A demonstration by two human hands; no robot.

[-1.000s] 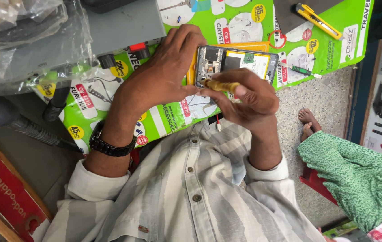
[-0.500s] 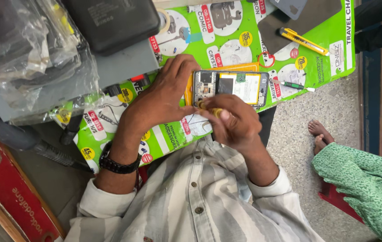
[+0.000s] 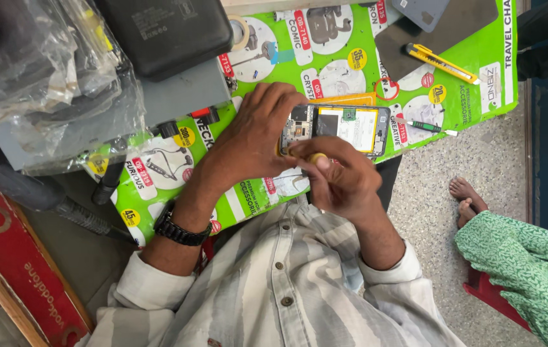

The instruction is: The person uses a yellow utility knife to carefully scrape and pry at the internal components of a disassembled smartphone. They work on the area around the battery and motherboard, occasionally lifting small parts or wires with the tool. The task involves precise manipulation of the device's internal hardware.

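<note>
Green printed card covered the tabletop [image 3: 479, 96], and on it lay an opened phone [image 3: 341, 127], back cover off, battery and circuit board bare. The left hand [image 3: 255, 138] was closed around the phone's end, pinning it to the card, while the right hand [image 3: 338, 180] was clenched on a small yellow-handled tool [image 3: 316, 157] at the board. Thin, stiff and light, the phone looked fragile inside and best gripped by its edges; clear plastic bags [image 3: 43, 71] at the side held contents I could not make out.
</note>
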